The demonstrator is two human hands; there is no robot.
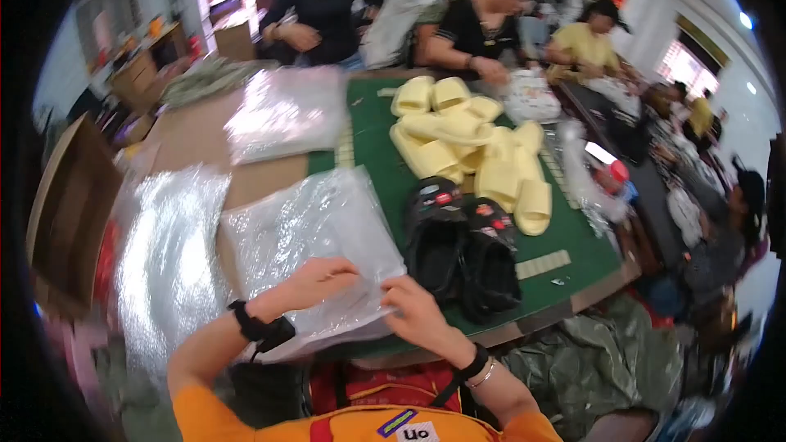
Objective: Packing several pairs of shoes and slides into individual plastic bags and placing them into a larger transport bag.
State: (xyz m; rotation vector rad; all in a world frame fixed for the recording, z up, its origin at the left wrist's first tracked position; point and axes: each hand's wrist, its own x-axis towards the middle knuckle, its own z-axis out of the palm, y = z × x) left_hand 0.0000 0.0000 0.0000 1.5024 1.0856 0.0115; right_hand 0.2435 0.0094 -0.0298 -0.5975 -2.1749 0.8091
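Observation:
A stack of clear plastic bags (286, 229) lies on the table in front of me. Over its near part is my left hand (321, 285), fingers bent together and slightly blurred; what they hold, if anything, I cannot make out. My right hand (416, 311) pinches the right edge of the top bag with its fingertips. Just right of that hand stands a pair of black clogs (463, 254) with colourful charms on their uppers. Behind the clogs are several pale yellow slippers (479, 139), piled loosely on the green table mat (372, 147).
Shiny bubble wrap (168, 254) lies to the left, with an open cardboard box (70, 221) beyond it. Farther back is another stack of plastic bags (286, 110). Several people work around the tables. A bottle with a red cap (616, 172) stands at the right.

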